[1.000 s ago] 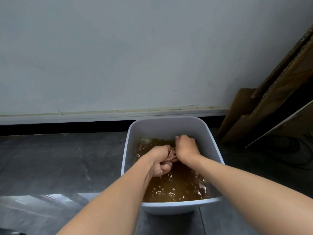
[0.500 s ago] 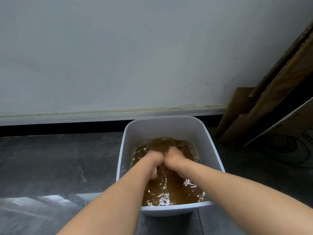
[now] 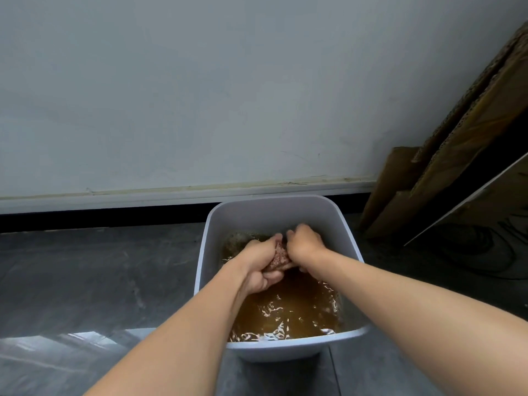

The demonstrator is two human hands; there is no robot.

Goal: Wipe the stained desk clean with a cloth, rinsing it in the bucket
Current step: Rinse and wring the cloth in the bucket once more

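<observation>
The cloth (image 3: 278,256) is bunched between both hands just above the brown water (image 3: 291,307) in the white bucket (image 3: 274,208). The left hand (image 3: 261,262) curls its fingers (image 3: 268,277) under and around it; the right hand (image 3: 303,242) grips its other side.

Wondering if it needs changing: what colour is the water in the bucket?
Murky brown water, against the pale grey bucket, in the head view.
</observation>
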